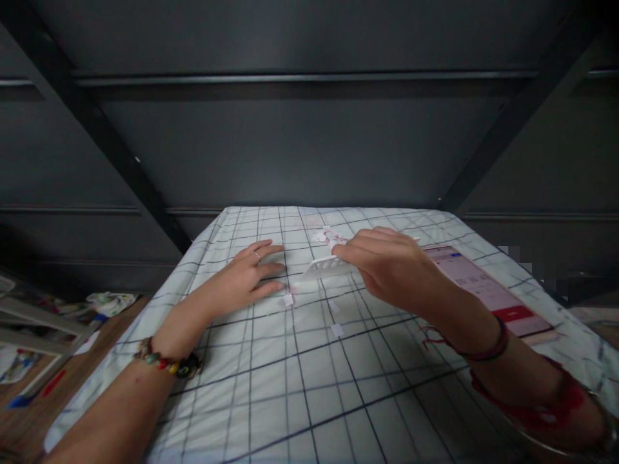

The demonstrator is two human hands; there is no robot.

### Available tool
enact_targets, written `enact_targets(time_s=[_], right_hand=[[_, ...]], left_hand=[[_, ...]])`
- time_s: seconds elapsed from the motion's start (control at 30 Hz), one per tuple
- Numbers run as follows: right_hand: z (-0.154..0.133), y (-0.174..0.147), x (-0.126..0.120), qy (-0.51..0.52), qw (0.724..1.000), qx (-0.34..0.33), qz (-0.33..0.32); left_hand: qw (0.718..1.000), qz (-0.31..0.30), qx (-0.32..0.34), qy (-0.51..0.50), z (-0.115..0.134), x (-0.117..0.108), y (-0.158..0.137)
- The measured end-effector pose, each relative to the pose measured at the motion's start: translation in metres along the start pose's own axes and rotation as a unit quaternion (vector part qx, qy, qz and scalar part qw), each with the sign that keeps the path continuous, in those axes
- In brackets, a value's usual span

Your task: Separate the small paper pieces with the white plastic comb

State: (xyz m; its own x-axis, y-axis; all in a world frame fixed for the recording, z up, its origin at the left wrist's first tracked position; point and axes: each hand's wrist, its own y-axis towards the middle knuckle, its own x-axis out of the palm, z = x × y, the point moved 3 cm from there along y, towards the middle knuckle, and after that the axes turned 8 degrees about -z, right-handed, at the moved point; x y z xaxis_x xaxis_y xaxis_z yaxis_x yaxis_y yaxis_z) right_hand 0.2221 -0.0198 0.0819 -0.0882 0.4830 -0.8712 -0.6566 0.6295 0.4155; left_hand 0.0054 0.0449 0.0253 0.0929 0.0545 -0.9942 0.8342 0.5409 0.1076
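My left hand is at the left middle of the checked cloth, fingers apart, with nothing in it. A ring circles one finger. My right hand is closed on a flat white slotted piece, whose exact kind I cannot make out; its left end is tilted towards my left hand. Behind it lies a small heap of white scraps with reddish marks, partly covered by the right fingers. One small white scrap lies by my left thumb, and another pale scrap is nearer to me.
A white cloth with dark grid lines covers the table. To the right, a phone with a lit screen lies flat. A dark panelled wall rises behind. White rails and floor clutter show at lower left.
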Motion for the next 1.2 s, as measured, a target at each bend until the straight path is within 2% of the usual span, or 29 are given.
enact_targets(time_s=[0.13, 0.33, 0.47, 0.57, 0.67, 0.83, 1.03, 1.2], right_hand=[[0.008, -0.005, -0.006, -0.013, 0.999, 0.001, -0.030], [0.017, -0.008, -0.008, -0.024, 1.000, -0.011, -0.014], [0.025, -0.012, -0.007, 0.040, 0.998, -0.046, -0.028], [0.033, -0.017, -0.013, 0.095, 0.994, -0.060, 0.004], [0.037, -0.020, -0.016, 0.100, 0.993, -0.049, 0.025], [0.028, -0.015, -0.016, 0.114, 0.991, -0.061, -0.027], [0.004, -0.004, -0.017, 0.105, 0.994, -0.014, 0.006], [-0.010, 0.000, -0.008, 0.077, 0.997, -0.030, -0.003]], left_hand=[[1.000, -0.001, -0.001, -0.002, 0.002, -0.001, 0.000], [1.000, 0.000, 0.012, -0.004, 0.005, -0.001, 0.001], [0.999, 0.004, 0.024, -0.026, 0.010, -0.001, 0.002], [0.997, -0.002, 0.032, -0.064, 0.015, 0.000, 0.002], [0.994, -0.025, 0.037, -0.098, 0.017, 0.002, 0.001], [0.991, -0.069, 0.014, -0.111, 0.014, 0.005, -0.003], [0.990, -0.089, -0.031, -0.102, 0.008, 0.002, -0.005], [0.990, -0.104, -0.058, -0.075, 0.007, 0.007, -0.005]])
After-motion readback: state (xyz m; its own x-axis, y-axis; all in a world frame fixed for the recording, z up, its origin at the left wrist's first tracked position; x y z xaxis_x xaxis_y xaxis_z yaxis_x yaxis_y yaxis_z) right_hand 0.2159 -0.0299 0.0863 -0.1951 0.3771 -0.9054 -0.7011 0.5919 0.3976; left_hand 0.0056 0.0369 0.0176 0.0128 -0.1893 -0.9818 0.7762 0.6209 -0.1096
